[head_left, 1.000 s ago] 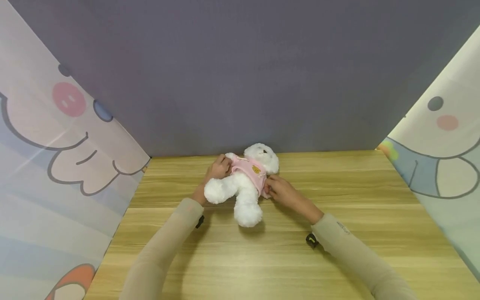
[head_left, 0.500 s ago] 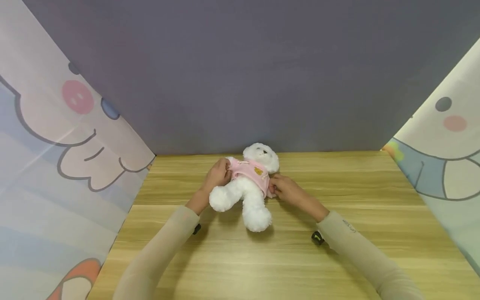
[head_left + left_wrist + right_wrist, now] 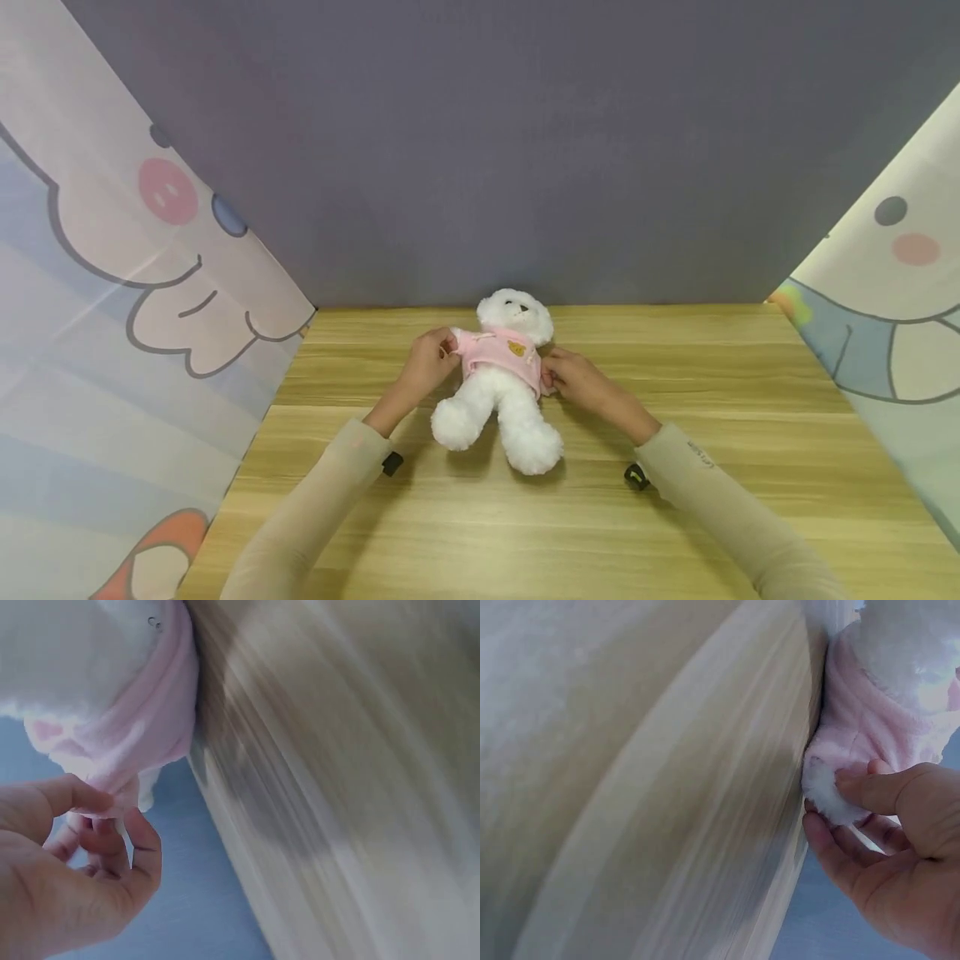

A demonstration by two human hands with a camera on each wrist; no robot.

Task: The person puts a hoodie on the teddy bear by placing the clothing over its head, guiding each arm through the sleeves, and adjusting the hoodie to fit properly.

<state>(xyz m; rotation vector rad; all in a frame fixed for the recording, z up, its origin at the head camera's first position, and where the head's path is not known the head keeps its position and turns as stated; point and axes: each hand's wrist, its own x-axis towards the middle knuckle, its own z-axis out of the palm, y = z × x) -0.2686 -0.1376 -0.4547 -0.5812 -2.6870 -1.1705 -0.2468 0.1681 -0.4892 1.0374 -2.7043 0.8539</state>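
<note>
A white plush teddy bear (image 3: 517, 421) in a pink hoodie (image 3: 491, 352) lies face up on the wooden table, head toward the grey wall, legs toward me. With thumb and fingers my left hand (image 3: 429, 364) pinches the end of the bear's arm on the left; the left wrist view shows the pink sleeve (image 3: 142, 735) running into those fingertips. On the other side, my right hand (image 3: 581, 382) holds the opposite arm. In the right wrist view a fluffy white paw (image 3: 829, 791) sits between that thumb and fingers.
The wooden table (image 3: 480, 533) extends in front of the bear and to both sides. A grey wall (image 3: 540, 150) rises behind its far edge. Cartoon-printed panels (image 3: 97, 358) stand at left and right. Small black wrist devices (image 3: 636, 477) hang under both sleeves.
The bear has turned straighter, its legs swinging right and toward me, its head shifting slightly left. Both hands have kept to its arms. The head view has shifted slightly.
</note>
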